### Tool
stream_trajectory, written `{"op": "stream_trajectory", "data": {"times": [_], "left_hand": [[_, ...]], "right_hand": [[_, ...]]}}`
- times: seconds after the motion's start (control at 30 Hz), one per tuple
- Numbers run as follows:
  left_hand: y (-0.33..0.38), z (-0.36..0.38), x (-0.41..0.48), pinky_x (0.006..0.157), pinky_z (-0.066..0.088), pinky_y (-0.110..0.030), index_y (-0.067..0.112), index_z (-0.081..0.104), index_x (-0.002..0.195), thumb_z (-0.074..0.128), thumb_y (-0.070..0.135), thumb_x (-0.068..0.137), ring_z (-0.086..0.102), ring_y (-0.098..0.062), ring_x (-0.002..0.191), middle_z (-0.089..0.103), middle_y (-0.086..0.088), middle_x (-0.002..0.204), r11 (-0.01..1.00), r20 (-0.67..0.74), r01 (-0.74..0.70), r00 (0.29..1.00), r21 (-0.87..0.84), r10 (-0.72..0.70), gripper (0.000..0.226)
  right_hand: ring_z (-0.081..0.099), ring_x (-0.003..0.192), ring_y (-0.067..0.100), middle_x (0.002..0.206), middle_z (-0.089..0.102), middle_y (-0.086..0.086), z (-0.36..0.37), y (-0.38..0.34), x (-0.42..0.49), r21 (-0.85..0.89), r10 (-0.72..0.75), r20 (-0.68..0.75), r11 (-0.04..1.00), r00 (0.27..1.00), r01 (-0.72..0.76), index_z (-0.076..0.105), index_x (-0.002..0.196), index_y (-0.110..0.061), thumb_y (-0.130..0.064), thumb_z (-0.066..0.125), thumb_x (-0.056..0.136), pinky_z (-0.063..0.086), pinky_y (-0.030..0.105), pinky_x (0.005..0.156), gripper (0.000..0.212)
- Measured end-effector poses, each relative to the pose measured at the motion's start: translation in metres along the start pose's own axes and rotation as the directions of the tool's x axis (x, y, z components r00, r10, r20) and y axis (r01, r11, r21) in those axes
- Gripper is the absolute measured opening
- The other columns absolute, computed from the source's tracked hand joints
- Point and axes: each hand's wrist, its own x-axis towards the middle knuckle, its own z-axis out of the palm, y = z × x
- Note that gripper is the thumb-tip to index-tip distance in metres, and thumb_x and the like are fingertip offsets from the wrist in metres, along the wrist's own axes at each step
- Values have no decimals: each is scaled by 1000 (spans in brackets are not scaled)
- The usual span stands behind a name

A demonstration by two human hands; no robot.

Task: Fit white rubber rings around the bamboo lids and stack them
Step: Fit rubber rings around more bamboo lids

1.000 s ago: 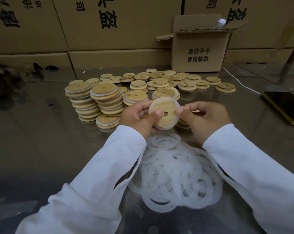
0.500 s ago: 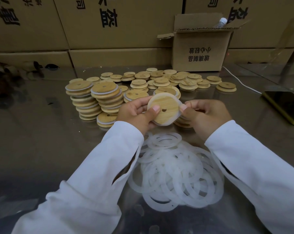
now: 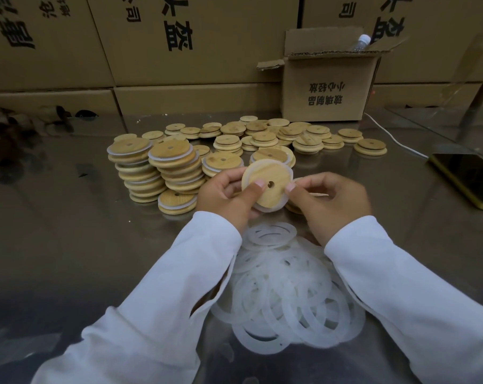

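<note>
One lid (image 3: 265,184) is in work, held tilted above the surface (image 3: 68,245) between both hands and just in front of the stacks.
- Ring (image 3: 289,170): shows as a white rim at the lid's upper right and lower edges. Whether it sits home all round cannot be told.
- Left hand (image 3: 223,195): grips the lid, thumb across the face, fingers behind.
- Right hand (image 3: 331,198): pinches the lid's right edge, fingers curled.

Done: two tall stacks (image 3: 157,170) of ringed lids just left of the left hand, both leaning a little. A few more ringed lids lie beside them.

Left: many bare lids (image 3: 284,134) in low piles behind, and a large heap of rings (image 3: 284,295) under the wrists. By my judgement more is left than done.

Room and edges:
- Wide bare surface lies left of the stacks and the left sleeve. I judge that the easiest side for a fresh stack.
- The leaning stacks stand near the left hand, so a careless reach could topple them.
- Phone (image 3: 467,176) lies well right of the right hand.
- Cable (image 3: 395,139) runs from it toward the box (image 3: 326,90) at the back right.
- Cartons (image 3: 179,51) close off the rear.
</note>
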Motion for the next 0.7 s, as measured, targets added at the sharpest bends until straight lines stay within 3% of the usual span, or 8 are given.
{"op": "stream_trajectory", "data": {"times": [0.07, 0.13, 0.2, 0.27, 0.37, 0.5, 0.57, 0.7], "left_hand": [[-1, 1, 0, 66, 59, -35, 15, 62, 93, 63, 0, 81, 68, -21, 84, 69, -7, 93, 996, 32, 46, 999, -71, -44, 19], [-1, 1, 0, 69, 59, -37, 17, 62, 92, 63, -2, 80, 69, -22, 87, 70, -4, 91, 989, 83, 101, 992, -109, -92, 23], [-2, 0, 0, 74, 58, -40, 18, 61, 93, 64, -5, 79, 68, -24, 89, 70, -3, 92, 991, 124, 114, 987, -76, -104, 27], [-2, 1, -1, 80, 55, -45, 19, 62, 93, 66, -3, 78, 67, -26, 91, 70, -5, 94, 995, 136, 102, 986, -11, -100, 27], [0, 1, -4, 87, 52, -47, 19, 65, 89, 69, 9, 78, 67, -27, 91, 70, -10, 95, 995, 107, 76, 991, 68, -83, 15], [0, -2, -6, 82, 54, -36, 23, 69, 81, 63, 14, 85, 68, -18, 80, 72, -3, 80, 978, 114, -32, 993, 205, 9, 11], [3, -5, -6, 76, 54, -27, 24, 68, 79, 61, 12, 86, 66, -12, 76, 70, 2, 77, 959, 144, -101, 987, 266, 64, 15], [10, -8, -6, 74, 51, -22, 20, 66, 86, 61, 11, 86, 63, -10, 81, 67, 3, 81, 922, 196, -183, 973, 340, 121, 10]], "right_hand": [[63, 72, 3, 71, 66, -15, 1, 0, 0, 20, -22, -29, 1000, 999, 22, 66, 69, -28, -26, 70, 77, 54, 30, 72, 9], [64, 68, 2, 70, 67, -13, 2, 1, 0, 35, -62, -84, 997, 994, 65, 66, 68, -27, -22, 69, 78, 53, 20, 68, 11], [62, 64, -1, 68, 66, -14, 1, 2, 0, 18, -114, -119, 993, 986, 117, 65, 68, -28, -21, 68, 79, 49, 11, 62, 14], [62, 64, 0, 68, 65, -15, 1, 2, 0, -7, -156, -119, 988, 981, 156, 64, 69, -28, -20, 67, 79, 49, 14, 64, 14], [60, 69, -4, 69, 64, -16, -1, 1, -1, -79, -236, -73, 970, 969, 230, 65, 71, -27, -21, 68, 80, 43, 4, 60, 11], [58, 72, -3, 73, 63, -17, -2, -2, -3, -169, -302, 50, 937, 952, 307, 65, 71, -28, -21, 67, 80, 39, -1, 61, 12], [58, 68, -2, 71, 63, -17, -4, -4, -2, -167, -274, 79, 944, 959, 283, 63, 66, -31, -22, 68, 80, 39, 0, 58, 17], [58, 59, 0, 64, 64, -14, -7, -5, 2, -101, -200, 93, 973, 975, 210, 64, 63, -29, -22, 70, 79, 40, 2, 53, 19]]}}
